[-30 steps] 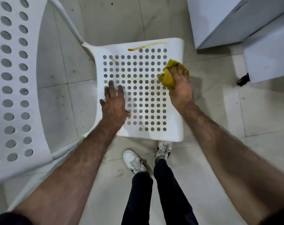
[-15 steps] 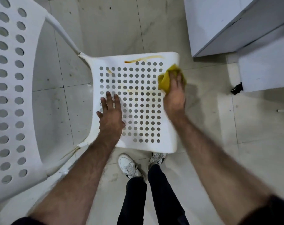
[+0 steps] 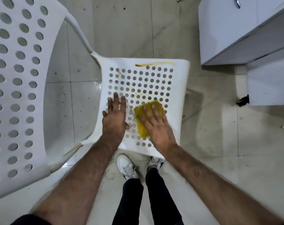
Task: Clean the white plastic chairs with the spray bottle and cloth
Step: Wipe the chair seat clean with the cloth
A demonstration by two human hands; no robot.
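Two hands, one cloth, one chair

This looks like an office or canteen-type room. Pale glossy floor tiles with scuffs and specks run throughout, white perforated plastic chairs stand on them, and plain white cabinets sit at the right.
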